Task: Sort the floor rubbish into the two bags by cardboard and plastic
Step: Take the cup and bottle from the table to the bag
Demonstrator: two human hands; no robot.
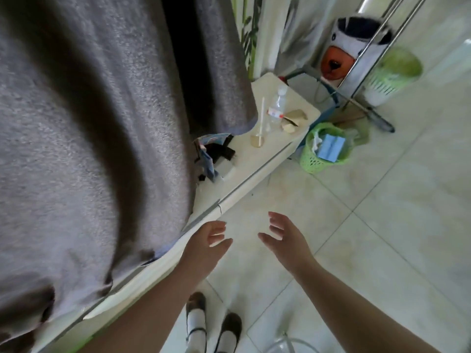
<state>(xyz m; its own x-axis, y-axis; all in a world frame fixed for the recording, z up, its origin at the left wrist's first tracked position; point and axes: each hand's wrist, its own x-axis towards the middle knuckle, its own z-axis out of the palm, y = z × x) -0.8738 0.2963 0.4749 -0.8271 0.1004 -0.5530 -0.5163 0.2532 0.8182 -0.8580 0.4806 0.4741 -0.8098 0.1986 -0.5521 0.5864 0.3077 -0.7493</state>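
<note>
My left hand [206, 247] and my right hand [285, 236] hover over the pale tiled floor [382, 238], both empty with fingers spread, palms facing each other. On a cream ledge [254, 159] ahead lie a clear plastic bottle [278, 104], torn cardboard pieces [294, 118], a white stick [261, 121] on a small round cardboard disc [257, 141], and a crumpled blue and black packet [212, 155]. No bags are clearly in view; a bit of clear plastic [283, 343] shows at the bottom edge.
A grey blanket [89, 123] covers the left half. A green mesh basket [325, 149] with blue paper stands past the ledge's end. Further back are a second green basket [392, 72], a metal rack [367, 54] and a cartoon-print bin [354, 44]. My shoes [214, 324] are below.
</note>
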